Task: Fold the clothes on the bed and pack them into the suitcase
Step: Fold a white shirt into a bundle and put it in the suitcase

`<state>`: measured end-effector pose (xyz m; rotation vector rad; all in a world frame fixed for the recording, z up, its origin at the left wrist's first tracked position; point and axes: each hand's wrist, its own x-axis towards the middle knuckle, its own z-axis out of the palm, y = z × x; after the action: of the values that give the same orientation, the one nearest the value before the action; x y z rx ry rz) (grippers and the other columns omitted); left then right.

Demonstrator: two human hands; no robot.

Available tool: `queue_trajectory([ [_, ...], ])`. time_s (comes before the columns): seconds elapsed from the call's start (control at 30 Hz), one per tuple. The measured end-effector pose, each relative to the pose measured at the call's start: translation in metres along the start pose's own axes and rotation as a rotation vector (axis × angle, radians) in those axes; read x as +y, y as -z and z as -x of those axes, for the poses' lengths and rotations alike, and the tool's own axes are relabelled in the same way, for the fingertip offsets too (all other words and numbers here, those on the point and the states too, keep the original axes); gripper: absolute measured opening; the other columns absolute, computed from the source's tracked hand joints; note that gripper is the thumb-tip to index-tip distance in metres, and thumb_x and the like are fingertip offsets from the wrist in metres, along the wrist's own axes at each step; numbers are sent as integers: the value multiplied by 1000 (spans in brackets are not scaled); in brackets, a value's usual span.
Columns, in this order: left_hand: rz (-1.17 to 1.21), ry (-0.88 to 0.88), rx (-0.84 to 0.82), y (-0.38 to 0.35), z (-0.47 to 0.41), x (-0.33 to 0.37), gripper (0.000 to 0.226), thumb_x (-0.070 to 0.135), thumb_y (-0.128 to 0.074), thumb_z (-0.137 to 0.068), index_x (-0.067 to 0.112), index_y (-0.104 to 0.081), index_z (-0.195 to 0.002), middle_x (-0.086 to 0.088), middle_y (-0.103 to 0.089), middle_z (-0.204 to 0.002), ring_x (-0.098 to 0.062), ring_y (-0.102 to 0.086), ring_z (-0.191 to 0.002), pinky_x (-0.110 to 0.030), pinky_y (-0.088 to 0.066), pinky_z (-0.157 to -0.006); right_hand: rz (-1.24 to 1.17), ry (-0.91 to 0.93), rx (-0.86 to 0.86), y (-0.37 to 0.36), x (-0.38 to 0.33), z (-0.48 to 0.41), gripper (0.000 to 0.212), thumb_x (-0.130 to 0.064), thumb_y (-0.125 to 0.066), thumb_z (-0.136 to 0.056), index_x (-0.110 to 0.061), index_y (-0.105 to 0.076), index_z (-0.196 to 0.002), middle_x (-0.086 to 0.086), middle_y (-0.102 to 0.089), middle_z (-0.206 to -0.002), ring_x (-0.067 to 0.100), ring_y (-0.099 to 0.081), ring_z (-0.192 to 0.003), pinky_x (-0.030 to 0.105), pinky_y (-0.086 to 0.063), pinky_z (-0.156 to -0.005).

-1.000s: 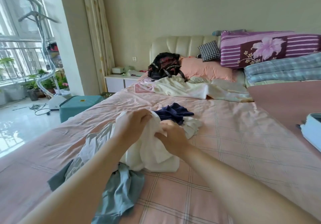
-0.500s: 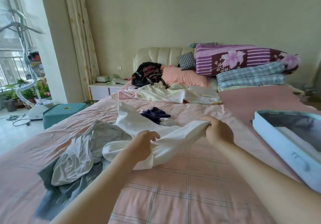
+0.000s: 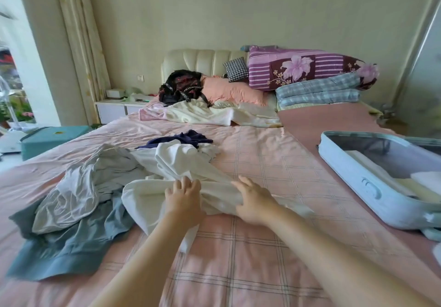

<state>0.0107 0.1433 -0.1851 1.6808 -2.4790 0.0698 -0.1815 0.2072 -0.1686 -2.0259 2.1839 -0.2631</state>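
Pink checked bedsheet (image 3: 262, 163) | cream wall (image 3: 238, 8) behind | left hand (image 3: 182, 201), right hand (image 3: 253, 204) fingers (image 3: 246, 183) flat — pressing white garment (image 3: 171, 161) | suitcase (image 3: 353, 175) right

- Crumpled white cotton garment (image 3: 181, 163): lies mid-way up the pink checked bed (image 3: 262, 163), its near edge partly flattened.
- Rumpled pale grey thin shirt (image 3: 90, 182): heaped just left of it, touching.
- Blue-grey garment (image 3: 71, 242): spread under the grey shirt, nearest left.
- Bunched dark navy garment (image 3: 186, 137): just behind the white one.
- Light blue hard-shell suitcase (image 3: 358, 175): open on the bed's right side, with pale folded clothes (image 3: 424, 180) inside.
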Motion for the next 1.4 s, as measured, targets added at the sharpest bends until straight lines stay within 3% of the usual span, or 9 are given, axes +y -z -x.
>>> queue_trajectory([
  [0.17, 239, 117, -129, -9, -5, -45, 62, 6, -58, -84, 21, -32, -139, -14, -43, -129, -34, -52, -112, -37, -50, -91, -12, 102, -63, -28, -32, -34, 92, -13, -50, -94, -59, 5, -151, -4, 4, -168, 33, -36, -143, 37, -47, -94],
  [0.33, 271, 6, -150, 12, -4, -63, 33, 3, -54, -87, 26, -66, -107, 3, -65, -107, -20, -62, -101, -17, -45, -73, 288, 274, 60, -21, -33, -44, 44, -14, -46, -99, -41, -60, -132, 0, -55, -113, 28, -60, -105, 35, -47, -82],
  [0.43, 301, -9, -335, 36, 6, -57, 40, 5, -45, -86, 36, -71, -87, 12, -63, -90, -13, -58, -85, -15, -42, -60, 450, 113, 96, -5, -20, -32, 29, -14, -48, -94, -26, -71, -109, -2, -65, -107, 25, -65, -97, 31, -51, -79],
  [0.67, 526, 11, -888, 71, 28, -12, 21, 28, -64, -90, 22, -72, -108, 1, -71, -87, -20, -69, -79, -25, -54, -65, 340, -221, -284, 35, -11, 7, 24, -31, -43, -80, -21, -64, -83, -2, -70, -95, 20, -60, -86, 39, -38, -84],
  [0.8, 455, -32, -298, 54, 12, -24, 11, 27, -62, -91, 28, -65, -101, 0, -71, -110, -21, -67, -96, -32, -54, -84, 169, -22, 120, 31, -29, 2, 27, -46, -43, -90, -26, -61, -85, 4, -61, -112, 27, -56, -106, 39, -42, -91],
  [0.87, 127, 10, -28, 39, 7, -43, 33, 24, -61, -89, 37, -60, -119, 0, -53, -134, -24, -51, -121, -40, -45, -101, 100, 117, 123, 18, -44, -5, 40, -51, -50, -90, -32, -57, -125, 6, -44, -144, 27, -46, -128, 41, -40, -103],
  [1.0, 147, 100, -174, 21, 9, -73, 56, 4, -51, -90, 32, -52, -139, -5, -51, -138, -26, -55, -117, -34, -49, -95, 221, 234, -113, -21, -69, -23, 77, -30, -56, -96, -55, -11, -153, 4, -5, -167, 33, -39, -139, 40, -40, -105],
  [1.13, 140, 85, -223, 35, 13, -91, 54, -4, -38, -90, 24, -69, -124, 1, -62, -126, -22, -59, -106, -28, -50, -91, 546, 239, 24, -24, -64, -38, 51, -6, -46, -96, -38, -56, -135, 1, -56, -125, 31, -62, -112, 36, -48, -84],
  [1.4, 189, 145, -461, 43, 17, -106, 22, 25, -61, -88, 23, -76, -105, 2, -74, -107, -19, -68, -103, -33, -55, -92, 857, -323, -45, 12, -37, -51, 40, -31, -48, -94, -23, -58, -132, 3, -57, -135, 27, -46, -126, 41, -34, -97],
])
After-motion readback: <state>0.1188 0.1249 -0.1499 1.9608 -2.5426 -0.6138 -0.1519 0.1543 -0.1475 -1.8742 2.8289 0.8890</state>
